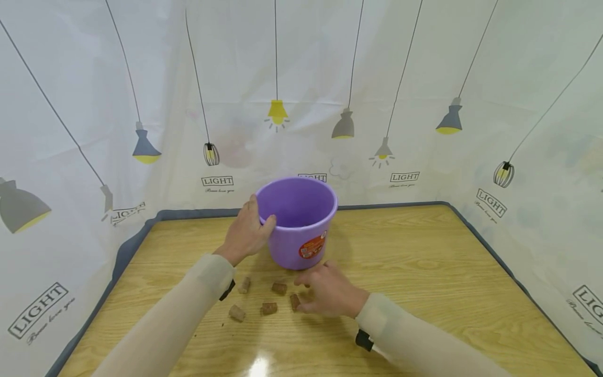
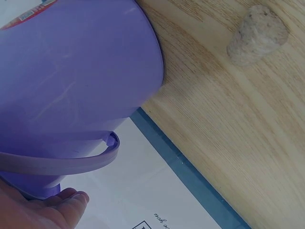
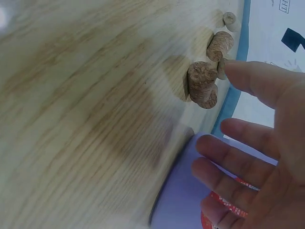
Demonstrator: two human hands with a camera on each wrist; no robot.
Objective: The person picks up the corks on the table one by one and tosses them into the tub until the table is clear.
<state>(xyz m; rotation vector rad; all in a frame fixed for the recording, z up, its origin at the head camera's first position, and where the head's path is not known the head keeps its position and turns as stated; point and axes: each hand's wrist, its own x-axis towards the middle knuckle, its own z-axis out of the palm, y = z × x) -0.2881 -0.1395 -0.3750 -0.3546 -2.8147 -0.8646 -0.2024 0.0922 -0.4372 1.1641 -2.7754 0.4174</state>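
A purple bucket point(image 1: 294, 246) with a red label stands on the wooden table, its mouth upward. My left hand point(image 1: 247, 233) grips its rim on the left side; the left wrist view shows fingertips point(image 2: 78, 196) at the rim beside the purple handle point(image 2: 62, 164). In front of the bucket, my right hand point(image 1: 330, 290) reaches low over the table, thumb and fingers spread apart. Nearest to it lies a brown cork point(image 1: 294, 302), close to the thumb. Between thumb and fingers the right wrist view shows nothing held.
Other corks lie left of that one: two brown point(image 1: 279, 288), point(image 1: 269, 308) and two paler corks point(image 1: 237, 313), point(image 1: 244, 285). Dark crumbs dot the wood nearby. White curtain point(image 1: 301, 141) printed with lamps stands around the back and sides of the table point(image 1: 414, 246).
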